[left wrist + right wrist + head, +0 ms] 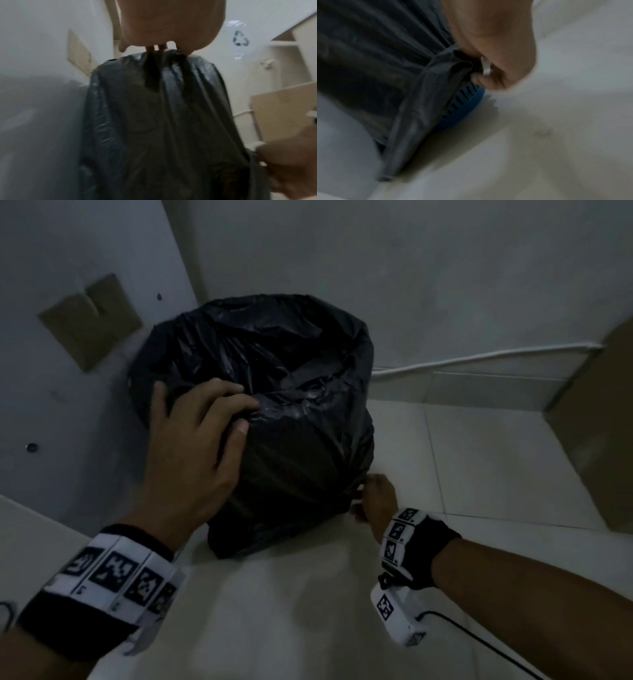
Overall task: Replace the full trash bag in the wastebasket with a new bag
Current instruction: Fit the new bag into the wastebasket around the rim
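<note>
A black trash bag (274, 405) covers the wastebasket in the corner, its mouth open and its skirt hanging down the outside. My left hand (239, 417) is at the near top rim, fingers curled over the edge and thumb on the outside, gripping the bag (154, 121). My right hand (368, 496) is low on the right side and pinches the bag's hanging hem. In the right wrist view the right hand (496, 60) bunches the grey-black plastic (376, 60), and the blue slotted wastebasket (464, 108) shows under the hem. What is inside the bag is hidden.
Walls close in behind and to the left of the wastebasket. A flat cardboard piece (90, 320) is on the left wall. A cardboard box (596, 422) stands at the right. A white cable (479, 357) runs along the baseboard. White floor tiles (479, 457) lie to the right.
</note>
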